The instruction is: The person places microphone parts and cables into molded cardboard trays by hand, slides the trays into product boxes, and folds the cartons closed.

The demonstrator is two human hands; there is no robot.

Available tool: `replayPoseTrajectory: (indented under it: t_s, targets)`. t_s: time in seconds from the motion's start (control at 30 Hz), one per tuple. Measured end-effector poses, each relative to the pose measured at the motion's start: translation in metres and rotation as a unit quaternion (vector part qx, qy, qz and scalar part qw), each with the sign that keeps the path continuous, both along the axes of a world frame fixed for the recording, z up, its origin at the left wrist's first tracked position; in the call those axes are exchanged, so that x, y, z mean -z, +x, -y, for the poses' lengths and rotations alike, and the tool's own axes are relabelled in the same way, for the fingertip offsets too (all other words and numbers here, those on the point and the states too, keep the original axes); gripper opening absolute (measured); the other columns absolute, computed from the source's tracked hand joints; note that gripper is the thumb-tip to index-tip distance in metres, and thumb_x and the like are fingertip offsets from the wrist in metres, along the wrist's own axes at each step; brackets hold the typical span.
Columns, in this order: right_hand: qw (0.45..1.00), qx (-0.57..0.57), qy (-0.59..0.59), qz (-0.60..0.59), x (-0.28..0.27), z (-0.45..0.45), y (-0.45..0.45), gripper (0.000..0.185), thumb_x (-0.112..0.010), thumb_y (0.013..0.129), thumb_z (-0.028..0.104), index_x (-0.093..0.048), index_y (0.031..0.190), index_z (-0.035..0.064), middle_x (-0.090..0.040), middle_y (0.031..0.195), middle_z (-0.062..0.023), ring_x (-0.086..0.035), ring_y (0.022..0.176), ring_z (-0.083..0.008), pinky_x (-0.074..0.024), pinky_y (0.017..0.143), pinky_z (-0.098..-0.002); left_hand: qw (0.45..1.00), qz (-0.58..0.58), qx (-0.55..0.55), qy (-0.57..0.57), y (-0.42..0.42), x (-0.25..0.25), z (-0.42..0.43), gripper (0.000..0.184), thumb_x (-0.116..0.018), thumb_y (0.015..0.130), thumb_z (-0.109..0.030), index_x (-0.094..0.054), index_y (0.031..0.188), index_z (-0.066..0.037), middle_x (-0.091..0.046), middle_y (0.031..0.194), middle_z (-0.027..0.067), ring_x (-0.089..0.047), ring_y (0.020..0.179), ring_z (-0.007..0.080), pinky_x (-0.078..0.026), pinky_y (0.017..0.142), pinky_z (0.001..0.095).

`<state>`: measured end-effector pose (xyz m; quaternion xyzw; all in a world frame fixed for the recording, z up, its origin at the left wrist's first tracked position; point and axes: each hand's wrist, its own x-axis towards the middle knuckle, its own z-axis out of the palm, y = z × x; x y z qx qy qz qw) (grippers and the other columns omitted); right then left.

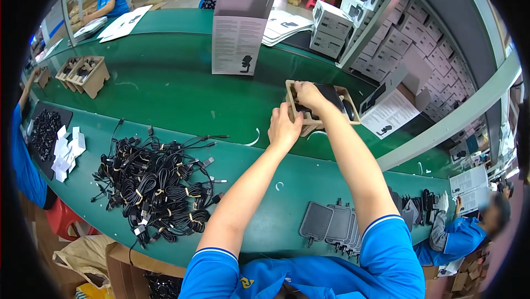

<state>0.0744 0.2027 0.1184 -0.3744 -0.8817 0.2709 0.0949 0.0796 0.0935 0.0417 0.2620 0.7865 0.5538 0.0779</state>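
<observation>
A tan moulded-pulp tray (354, 118) with black parts in it sits on the green belt in front of me. My left hand (284, 129) grips its near left corner, thumb and fingers against the wall. Curled fingers of my right hand (310, 96) reach into the left end of this tray; what they pinch, if anything, is hidden. A flat black piece (330, 96) lies across the tray's middle, beside my right hand. On the bench at left lies a large heap of bundled black cables (152, 183). Several dark flat panels (316, 220) rest near my right forearm.
An open printed box (234, 45) stands on the belt beyond; another printed box (389, 112) is right of the tray. Two-part pulp trays (91, 75) stand far left. A metal post (458, 119) slants across the right. Co-workers sit at left and right (461, 238).
</observation>
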Motion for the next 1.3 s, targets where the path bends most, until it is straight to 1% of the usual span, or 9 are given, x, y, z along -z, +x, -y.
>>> replayPoseTrajectory:
  t_s: [0.03, 0.3, 0.4, 0.57, 0.67, 0.77, 0.87, 1.2, 1.3]
  targets:
    - [0.997, -0.01, -0.069, -0.029, 0.004, -0.005, 0.001, 0.039, -0.05, 0.091, 0.025, -0.058, 0.102, -0.0117, -0.064, 0.09, -0.0234, -0.063, 0.083, -0.028, -0.0478, 0.075, -0.0371, 1.0, -0.004, -0.001, -0.005, 0.002, -0.001, -0.001, 0.044, -0.061, 0.082, -0.039, -0.049, 0.116, -0.013, -0.054, 0.102, 0.0088, -0.06, 0.088, 0.0248, -0.048, 0.073, 0.0389]
    - [0.987, -0.005, 0.158, 0.02, 0.0, 0.006, 0.017, 0.025, -0.065, 0.081, 0.027, -0.066, 0.089, 0.0029, -0.065, 0.091, -0.0204, -0.064, 0.086, -0.034, -0.0494, 0.076, -0.041, 0.998, 0.026, 0.047, -0.035, 0.003, -0.013, 0.01, 0.049, -0.057, 0.083, -0.046, -0.047, 0.12, -0.014, -0.055, 0.107, 0.0119, -0.059, 0.092, 0.0304, -0.047, 0.076, 0.0424]
    - [0.987, -0.031, 0.14, 0.069, -0.016, 0.003, 0.029, 0.033, -0.066, 0.08, 0.03, -0.067, 0.093, -0.0003, -0.065, 0.096, -0.0227, -0.063, 0.091, -0.0356, -0.0501, 0.078, -0.0424, 0.996, 0.021, 0.071, -0.053, 0.006, -0.02, 0.012, 0.051, -0.055, 0.084, -0.046, -0.044, 0.121, -0.015, -0.053, 0.115, 0.016, -0.058, 0.1, 0.0356, -0.047, 0.081, 0.0456]
    - [0.993, 0.019, 0.049, 0.106, -0.025, -0.005, 0.023, 0.03, -0.071, 0.074, 0.025, -0.068, 0.09, -0.0006, -0.069, 0.08, -0.0157, -0.069, 0.071, -0.0254, -0.0546, 0.072, -0.0341, 0.996, 0.0, 0.072, -0.045, 0.01, -0.012, 0.007, 0.053, -0.055, 0.084, -0.046, -0.042, 0.123, -0.012, -0.052, 0.116, 0.0154, -0.058, 0.1, 0.0355, -0.047, 0.081, 0.046]
    - [0.989, -0.005, 0.052, 0.136, -0.019, -0.014, 0.013, 0.028, -0.071, 0.074, 0.022, -0.068, 0.091, 0.0002, -0.069, 0.076, -0.0148, -0.068, 0.062, -0.023, -0.0555, 0.069, -0.032, 0.994, -0.043, 0.09, -0.04, 0.009, -0.005, 0.003, 0.053, -0.054, 0.085, -0.046, -0.042, 0.122, -0.01, -0.049, 0.118, 0.0146, -0.057, 0.101, 0.0354, -0.047, 0.081, 0.0462]
    - [0.974, -0.053, 0.157, 0.153, -0.007, -0.015, 0.008, 0.027, -0.069, 0.073, 0.019, -0.068, 0.093, 0.0015, -0.067, 0.094, -0.0184, -0.065, 0.091, -0.0298, -0.0525, 0.08, -0.0373, 0.99, -0.097, 0.092, -0.053, 0.012, -0.013, 0.01, 0.059, -0.058, 0.085, -0.04, -0.04, 0.127, -0.003, -0.047, 0.125, 0.0154, -0.054, 0.107, 0.0327, -0.045, 0.088, 0.0422]
    - [0.971, -0.067, 0.218, 0.069, 0.015, -0.026, 0.01, 0.022, -0.068, 0.072, 0.02, -0.068, 0.085, 0.002, -0.067, 0.087, -0.0184, -0.065, 0.085, -0.0323, -0.052, 0.075, -0.0389, 0.92, -0.39, 0.012, 0.012, 0.015, -0.011, 0.01, 0.065, -0.066, 0.081, -0.027, -0.036, 0.131, 0.0, -0.042, 0.132, 0.0162, -0.047, 0.118, 0.0308, -0.039, 0.096, 0.0426]
    - [0.981, -0.18, 0.07, 0.011, 0.007, -0.055, 0.05, 0.015, -0.06, 0.07, 0.008, -0.071, 0.081, 0.0099, -0.067, 0.087, -0.0156, -0.064, 0.086, -0.0311, -0.05, 0.079, -0.038, 0.875, -0.466, 0.097, -0.089, 0.031, -0.013, 0.0, 0.063, -0.07, 0.074, -0.017, -0.043, 0.13, -0.005, -0.042, 0.137, 0.0113, -0.034, 0.132, 0.0242, -0.027, 0.107, 0.0456]
    - [0.955, -0.203, 0.212, 0.032, -0.004, -0.053, 0.064, 0.017, -0.061, 0.072, 0.009, -0.072, 0.083, 0.0133, -0.066, 0.089, -0.0149, -0.062, 0.087, -0.032, -0.0497, 0.076, -0.0392, 0.861, -0.491, 0.099, -0.086, 0.026, -0.016, -0.014, 0.053, -0.072, 0.07, -0.013, -0.052, 0.118, -0.005, -0.052, 0.125, 0.012, -0.043, 0.124, 0.0256, -0.03, 0.106, 0.045]
